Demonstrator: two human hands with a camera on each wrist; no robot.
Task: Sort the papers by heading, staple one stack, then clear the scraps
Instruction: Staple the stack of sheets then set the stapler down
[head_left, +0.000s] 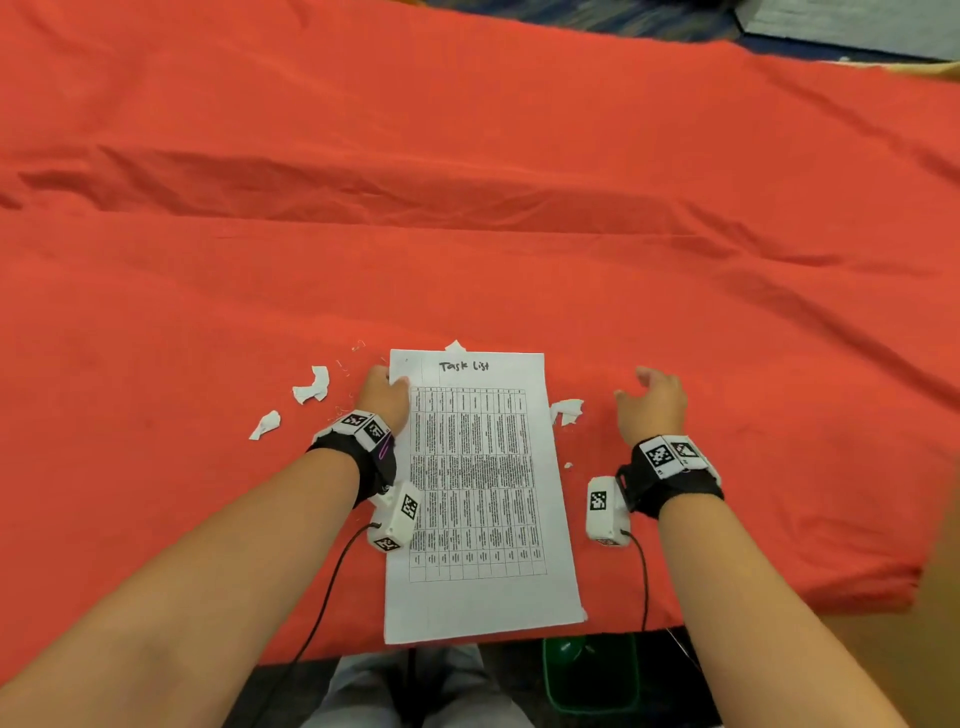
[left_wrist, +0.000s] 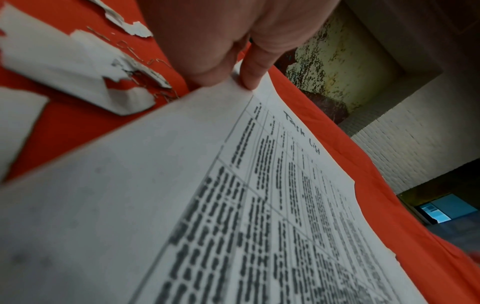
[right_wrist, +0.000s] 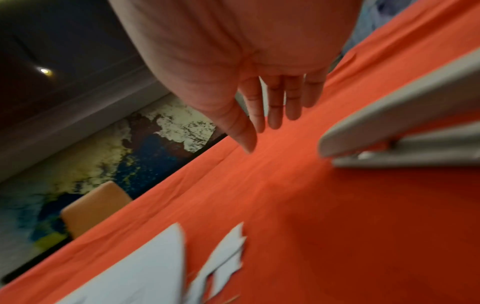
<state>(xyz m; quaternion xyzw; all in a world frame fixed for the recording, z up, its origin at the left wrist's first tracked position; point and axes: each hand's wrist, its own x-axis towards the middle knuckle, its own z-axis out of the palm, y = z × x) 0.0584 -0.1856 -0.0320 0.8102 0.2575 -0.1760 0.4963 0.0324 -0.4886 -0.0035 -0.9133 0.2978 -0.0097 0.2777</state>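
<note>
Stapling step appears to be in hand, judged from layout: left hand (head_left: 382, 397) pinches the upper-left corner of the Task List stack (head_left: 478, 499), thumb on top and fingers under, while right hand (head_left: 652, 402) hovers off the stack's right edge with fingers straight and apart, holding nothing. Stack lies at the near edge of the counter (head_left: 467, 182), its bottom edge overhanging slightly, and the red cloth covers the whole surface. Stapler (right_wrist: 405, 131) shows only in the right wrist view, lying to the right of the bare hand (not visible from the head camera, so its exact distance is uncertain). To do the step well: keep the left pinch firm so sheets stay squared at the corner, fetch the stapler with the right, seat the corner fully in its mouth, press once. Risk: the cloth is wrinkled and soft, so sheets may skew. Counts: one stack (sheet number cannot be told); torn scraps, five clear in the head view plus one tiny fleck (head_left: 568, 465); bent loose staples (left_wrist: 130, 49), several, too small to count; stapler, one.
</note>
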